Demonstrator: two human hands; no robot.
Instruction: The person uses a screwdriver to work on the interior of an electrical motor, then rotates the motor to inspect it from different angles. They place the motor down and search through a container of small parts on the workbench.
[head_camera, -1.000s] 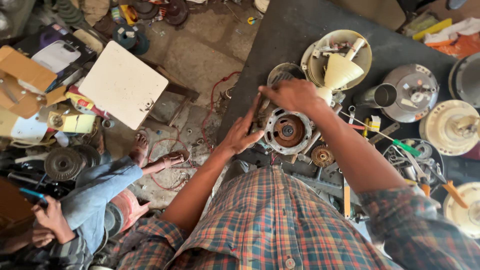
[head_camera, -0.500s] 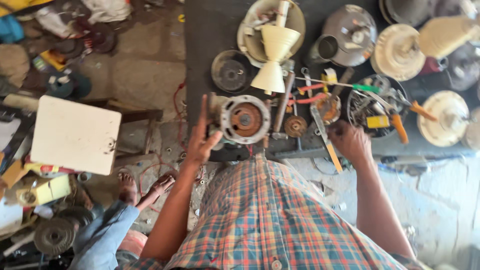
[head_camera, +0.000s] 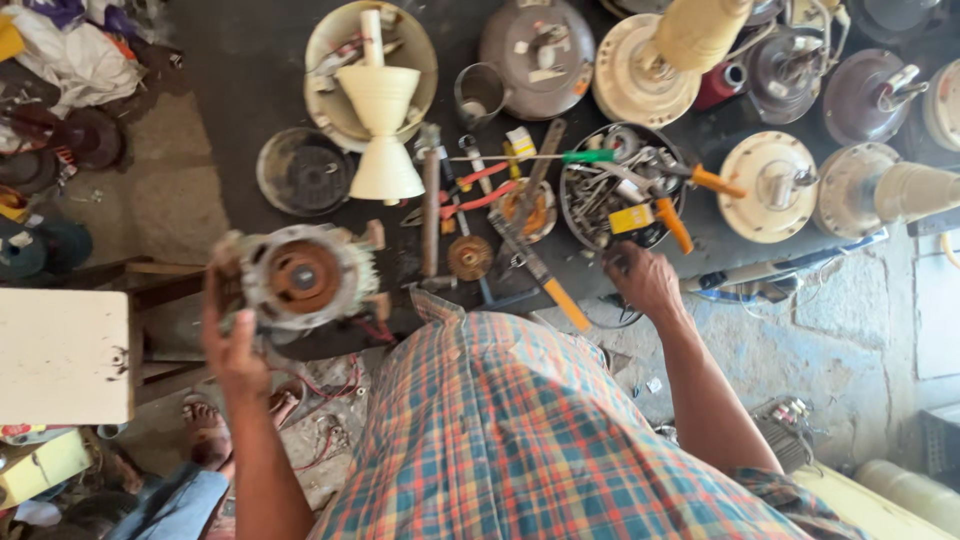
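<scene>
at the bench edge: motor lifted clear, other hand among the tools

the left hand (head_camera: 235, 340) now grips one fan motor core (head_camera: 300, 278), fingers curled round its rim, carried off the dark bench (head_camera: 240, 90) toward the stool since a second ago. the right hand (head_camera: 645, 280), closed loosely, has dropped beside one bowl of loose parts (head_camera: 612, 190). two orange-handled tools lie there; roughly eight fan housings line the bench.

Dark workbench (head_camera: 250, 90), white stool (head_camera: 60, 355), perhaps concrete floor (head_camera: 830, 300)
</scene>
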